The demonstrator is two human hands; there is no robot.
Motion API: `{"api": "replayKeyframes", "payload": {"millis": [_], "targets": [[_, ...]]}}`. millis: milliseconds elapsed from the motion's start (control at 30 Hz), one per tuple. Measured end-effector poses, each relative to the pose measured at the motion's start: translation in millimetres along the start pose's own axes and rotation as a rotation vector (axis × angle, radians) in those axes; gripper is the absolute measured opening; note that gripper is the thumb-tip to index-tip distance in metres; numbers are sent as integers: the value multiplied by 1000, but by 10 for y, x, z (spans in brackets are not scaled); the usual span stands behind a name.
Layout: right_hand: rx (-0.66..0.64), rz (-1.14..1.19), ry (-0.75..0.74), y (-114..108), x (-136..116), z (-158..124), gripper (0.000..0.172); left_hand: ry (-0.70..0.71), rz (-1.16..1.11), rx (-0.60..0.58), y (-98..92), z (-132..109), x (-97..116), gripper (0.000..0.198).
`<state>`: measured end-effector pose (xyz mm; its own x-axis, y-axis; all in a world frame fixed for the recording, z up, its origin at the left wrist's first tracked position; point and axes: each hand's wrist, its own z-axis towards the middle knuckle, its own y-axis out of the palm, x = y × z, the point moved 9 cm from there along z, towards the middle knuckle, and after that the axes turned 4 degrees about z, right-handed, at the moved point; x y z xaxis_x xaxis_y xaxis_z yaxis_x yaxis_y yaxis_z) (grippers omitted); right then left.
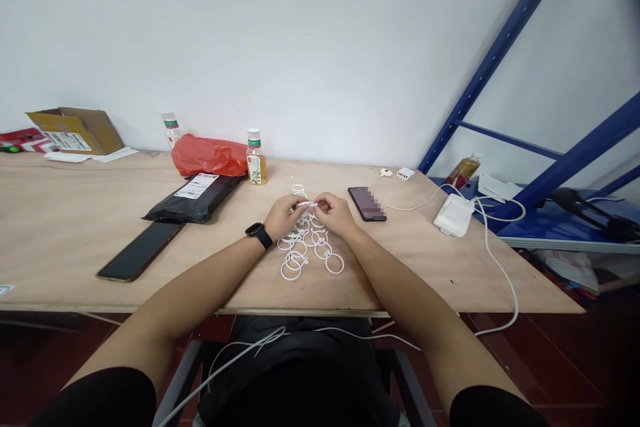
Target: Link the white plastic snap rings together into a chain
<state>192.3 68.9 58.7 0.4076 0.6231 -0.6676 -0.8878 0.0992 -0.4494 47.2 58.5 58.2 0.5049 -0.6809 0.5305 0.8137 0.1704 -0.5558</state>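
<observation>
My left hand point(286, 217), with a black watch point(259, 234) on its wrist, and my right hand point(336, 213) meet above the middle of the table. Between their fingertips both pinch a white plastic ring point(307, 204), seen almost edge-on. Under and in front of the hands lies a loose pile of white rings point(296, 259), each with what looks like a small eyelet; they resemble curtain rings. One more white ring point(297, 188) lies just beyond the fingers. My palms hide part of the pile.
Left on the wooden table point(400, 280) are a phone point(140, 250), black parcel point(200, 199), red bag point(207, 155) and drink bottle point(256, 159). To the right are another phone point(367, 203), a white adapter point(454, 215) with cables, and a blue metal frame point(493, 63). A cable crosses my lap.
</observation>
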Motion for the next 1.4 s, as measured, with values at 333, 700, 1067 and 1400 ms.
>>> {"api": "replayKeyframes", "payload": {"millis": [333, 700, 1067, 1400], "targets": [[-22, 56, 28, 22, 21, -14, 12, -19, 26, -7, 20, -21, -23, 19], [-78, 66, -9, 73, -26, -15, 16, -26, 65, -44, 38, -18, -55, 20], [-88, 58, 22, 66, -48, -15, 14, -33, 57, -60, 57, -25, -67, 17], [-40, 12, -46, 16, -24, -2, 18, -25, 48, -56, 48, -28, -68, 14]]}}
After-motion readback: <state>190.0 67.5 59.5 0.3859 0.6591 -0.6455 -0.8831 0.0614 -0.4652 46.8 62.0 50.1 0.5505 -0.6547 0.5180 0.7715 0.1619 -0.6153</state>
